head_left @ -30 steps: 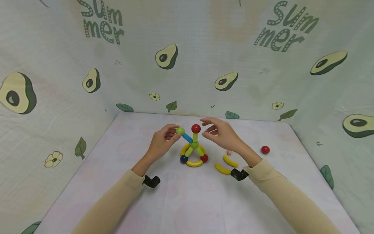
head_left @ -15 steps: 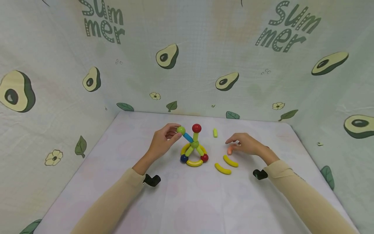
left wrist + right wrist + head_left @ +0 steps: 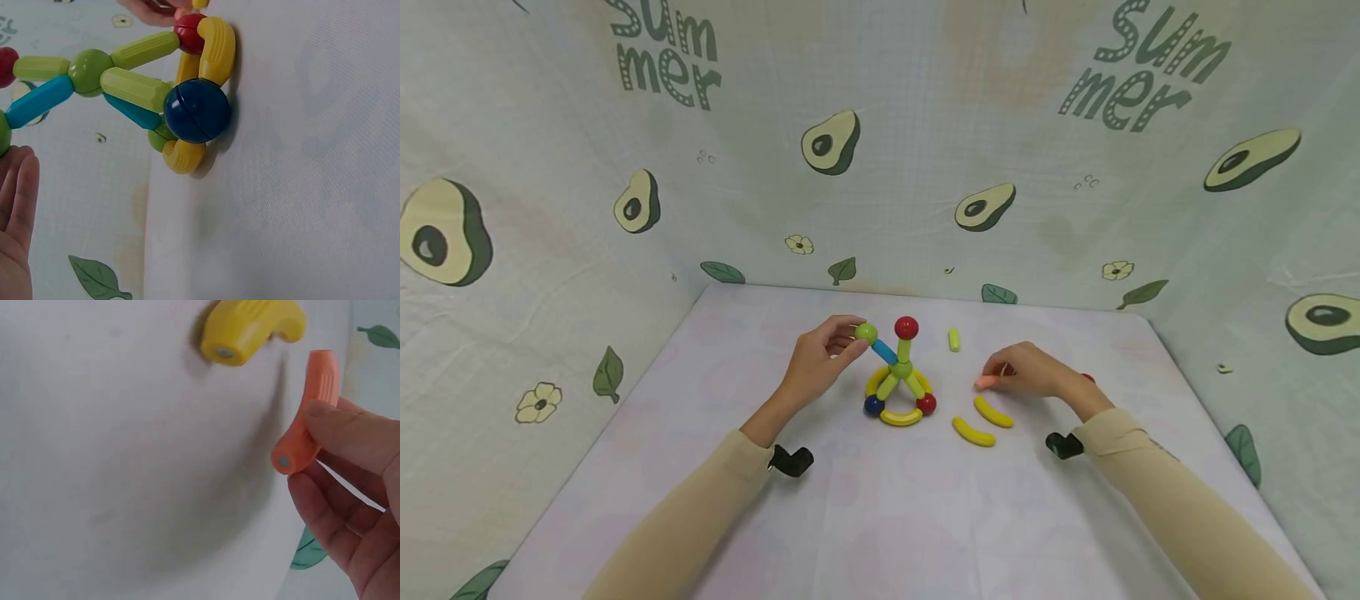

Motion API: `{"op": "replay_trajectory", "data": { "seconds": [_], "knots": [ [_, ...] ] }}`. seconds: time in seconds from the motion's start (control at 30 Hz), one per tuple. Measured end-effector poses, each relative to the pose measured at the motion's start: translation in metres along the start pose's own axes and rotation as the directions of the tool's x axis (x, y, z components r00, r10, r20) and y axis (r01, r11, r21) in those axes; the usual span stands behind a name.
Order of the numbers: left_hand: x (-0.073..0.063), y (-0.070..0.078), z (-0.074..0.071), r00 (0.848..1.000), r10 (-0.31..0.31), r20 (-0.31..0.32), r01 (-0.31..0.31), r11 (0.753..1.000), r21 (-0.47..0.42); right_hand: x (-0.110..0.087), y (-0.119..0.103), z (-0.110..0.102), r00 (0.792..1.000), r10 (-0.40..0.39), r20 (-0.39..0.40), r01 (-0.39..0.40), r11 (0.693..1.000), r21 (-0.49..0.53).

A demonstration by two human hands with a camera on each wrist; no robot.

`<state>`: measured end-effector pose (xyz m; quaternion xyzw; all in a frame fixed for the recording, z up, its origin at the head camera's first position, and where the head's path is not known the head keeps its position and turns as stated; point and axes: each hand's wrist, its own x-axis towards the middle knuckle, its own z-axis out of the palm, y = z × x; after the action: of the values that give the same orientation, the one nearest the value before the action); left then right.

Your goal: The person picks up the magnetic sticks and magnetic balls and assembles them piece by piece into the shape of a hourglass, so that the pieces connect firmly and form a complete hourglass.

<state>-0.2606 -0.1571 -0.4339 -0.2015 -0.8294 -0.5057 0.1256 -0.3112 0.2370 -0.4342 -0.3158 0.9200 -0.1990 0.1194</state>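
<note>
A model of magnetic balls and rods stands on a ring of curved yellow rods [image 3: 901, 417], with a navy ball [image 3: 197, 110] and a red ball [image 3: 927, 404] at its base. From its central green ball [image 3: 88, 72] a lime rod rises to another red ball [image 3: 906, 327], and a blue rod [image 3: 884, 352] slants out to a green ball [image 3: 867, 332]. My left hand [image 3: 818, 358] holds that outer green ball between thumb and fingers. Right of the model, my right hand [image 3: 1032, 371] pinches a curved orange rod [image 3: 320, 384], raised off the table in the right wrist view.
Two loose curved yellow rods, one nearer [image 3: 973, 432] and one farther [image 3: 992, 412], lie in front of my right hand. A short lime rod [image 3: 953, 340] lies behind it. A loose red ball [image 3: 1088, 377] is mostly hidden by my right wrist. Printed cloth walls surround the table.
My right hand has moved from beside the model's top red ball down and right, and has taken hold of the orange rod. The lime rod behind came into view. My left hand stays put.
</note>
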Motion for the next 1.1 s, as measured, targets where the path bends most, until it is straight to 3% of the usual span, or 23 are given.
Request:
{"op": "replay_trajectory", "data": {
  "seconds": [0.17, 0.37, 0.57, 0.8, 1.1],
  "knots": [
    [-0.001, 0.0, -0.001, 1.0, 0.003, 0.004, -0.003, 1.0, -0.009, 0.005, -0.034, -0.017, 0.985, 0.029, -0.172, -0.012, 0.995, 0.103],
    [-0.002, 0.0, -0.003, 1.0, 0.011, 0.006, -0.011, 1.0, -0.006, 0.019, -0.099, -0.043, 0.918, 0.054, -0.393, 0.049, 0.968, 0.247],
    [-0.002, 0.001, -0.002, 1.0, 0.023, 0.015, -0.023, 1.0, -0.016, 0.036, -0.143, -0.051, 0.874, 0.043, -0.484, 0.147, 0.926, 0.348],
    [-0.002, 0.002, -0.001, 0.999, 0.016, 0.04, -0.016, 1.0, -0.004, 0.047, -0.156, -0.044, 0.868, 0.019, -0.497, 0.163, 0.933, 0.32],
    [-0.002, 0.003, -0.001, 0.999, 0.028, 0.026, -0.028, 0.999, -0.018, 0.051, -0.159, -0.041, 0.886, -0.066, -0.459, 0.193, 0.952, 0.237]
  ]
}}
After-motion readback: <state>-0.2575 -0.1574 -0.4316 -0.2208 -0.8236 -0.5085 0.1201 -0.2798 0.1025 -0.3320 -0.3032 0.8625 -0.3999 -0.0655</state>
